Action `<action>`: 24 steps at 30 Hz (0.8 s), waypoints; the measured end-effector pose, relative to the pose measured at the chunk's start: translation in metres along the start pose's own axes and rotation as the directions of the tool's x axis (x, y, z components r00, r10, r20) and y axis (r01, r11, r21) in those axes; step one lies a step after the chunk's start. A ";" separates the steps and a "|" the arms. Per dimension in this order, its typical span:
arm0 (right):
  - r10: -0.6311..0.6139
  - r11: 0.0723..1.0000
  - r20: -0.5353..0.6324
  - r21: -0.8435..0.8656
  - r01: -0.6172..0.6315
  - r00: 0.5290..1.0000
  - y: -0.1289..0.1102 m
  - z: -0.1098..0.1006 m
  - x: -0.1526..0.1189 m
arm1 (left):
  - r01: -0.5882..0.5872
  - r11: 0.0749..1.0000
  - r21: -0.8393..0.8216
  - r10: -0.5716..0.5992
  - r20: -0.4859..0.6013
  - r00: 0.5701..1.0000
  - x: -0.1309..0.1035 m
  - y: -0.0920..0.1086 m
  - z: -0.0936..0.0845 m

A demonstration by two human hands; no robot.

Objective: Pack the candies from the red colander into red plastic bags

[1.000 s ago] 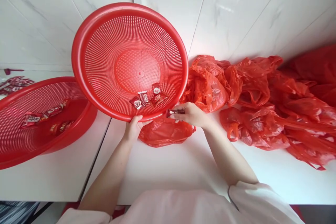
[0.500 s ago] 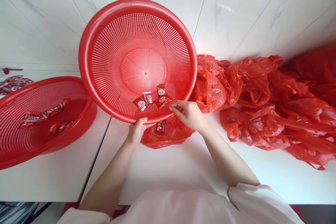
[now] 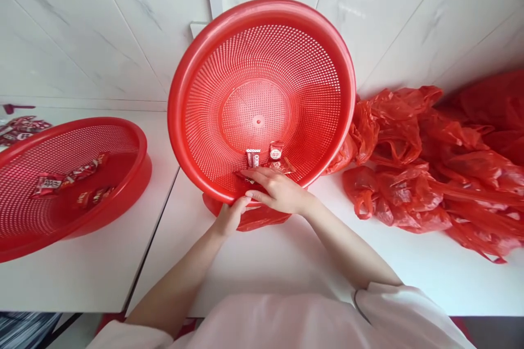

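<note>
We've got the red basket (image 3: 262,92) tipped up twd us, L hand (image 3: 229,217) pinching its near rim. R hand (image 3: 276,191) reaches over the rim, fingers loosely spread on the wrapped candies (image 3: 264,158) at the low edge. Wrapper print is white on red, too small to read. Red bag (image 3: 254,218) sits under the basket.

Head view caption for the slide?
Left hand tips a red basket; right hand reaches its wrapped candies.
</note>
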State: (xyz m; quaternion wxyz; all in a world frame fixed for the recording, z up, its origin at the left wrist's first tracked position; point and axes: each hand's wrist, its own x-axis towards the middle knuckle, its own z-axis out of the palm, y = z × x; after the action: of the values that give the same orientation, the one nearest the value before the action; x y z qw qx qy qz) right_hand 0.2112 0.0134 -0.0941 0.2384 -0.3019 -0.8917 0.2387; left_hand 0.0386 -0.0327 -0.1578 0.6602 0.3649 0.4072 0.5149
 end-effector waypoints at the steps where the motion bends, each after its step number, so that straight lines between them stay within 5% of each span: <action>1: -0.006 0.999 0.009 0.033 0.006 1.000 0.001 -0.002 -0.001 | 0.000 1.000 -0.017 0.001 0.005 1.000 0.001 0.003 0.000; 9: 0.161 0.944 -0.153 0.313 -0.107 0.975 0.005 -0.024 -0.011 | -0.118 0.983 -0.139 0.109 -0.070 0.992 0.011 0.031 0.003; 14: 0.249 0.884 -0.096 0.429 -0.186 0.964 0.012 -0.033 -0.016 | -0.172 0.974 -0.144 0.149 -0.161 0.976 0.017 0.034 -0.005; 24: 0.298 0.892 0.037 0.344 -0.292 0.954 0.014 -0.039 -0.017 | -0.228 0.966 -0.120 0.204 -0.184 0.961 0.021 0.038 -0.010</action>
State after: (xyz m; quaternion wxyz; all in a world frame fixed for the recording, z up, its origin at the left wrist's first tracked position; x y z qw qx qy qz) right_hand 0.2514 0.0233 -0.0770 0.2559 -0.3889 -0.7778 0.4223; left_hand 0.0174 -0.0039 -0.1314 0.5866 0.3146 0.3824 0.6408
